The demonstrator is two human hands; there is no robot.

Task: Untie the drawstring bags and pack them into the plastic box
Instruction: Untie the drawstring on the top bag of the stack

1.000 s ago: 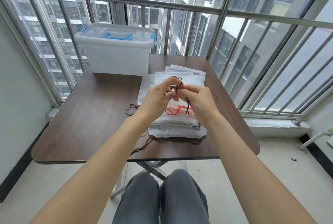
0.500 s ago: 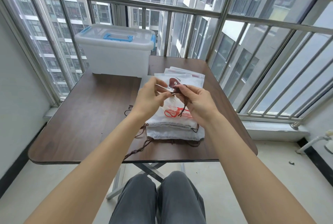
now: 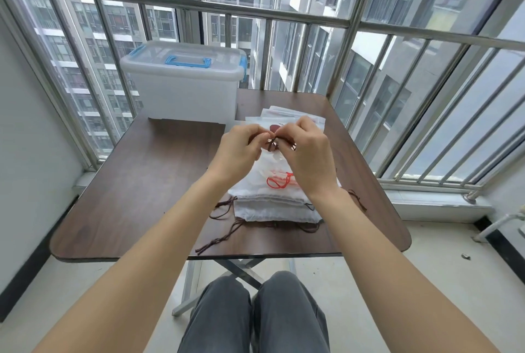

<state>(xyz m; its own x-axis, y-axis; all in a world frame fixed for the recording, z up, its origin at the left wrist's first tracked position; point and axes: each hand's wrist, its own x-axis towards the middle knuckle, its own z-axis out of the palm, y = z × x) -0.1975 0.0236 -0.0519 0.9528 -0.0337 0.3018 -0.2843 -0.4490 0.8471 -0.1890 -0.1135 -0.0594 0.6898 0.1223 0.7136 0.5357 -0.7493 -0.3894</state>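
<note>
Knees (image 3: 255, 315) in grey denim at bottom edge. Dark wood-grain table (image 3: 147, 182) with rounded corners on crossed metal legs. Loose brown braided cords (image 3: 224, 236) trail near front edge. Stack of white fabric drawstring bags (image 3: 270, 204), soft and flat; one red cord (image 3: 279, 182) on top. Left hand (image 3: 241, 150) and right hand (image 3: 306, 153) raised over stack, fingers curled, both pinching brown knotted cord (image 3: 272, 143) between fingertips. Translucent plastic box (image 3: 184, 88), boxy, lid on, blue handle, at far left of table. Steel railing (image 3: 312, 17) beyond.

Both forearms (image 3: 159, 241) are bare, no sleeves showing; the legs (image 3: 255, 315) below them wear dark grey trousers, faintly creased
</note>
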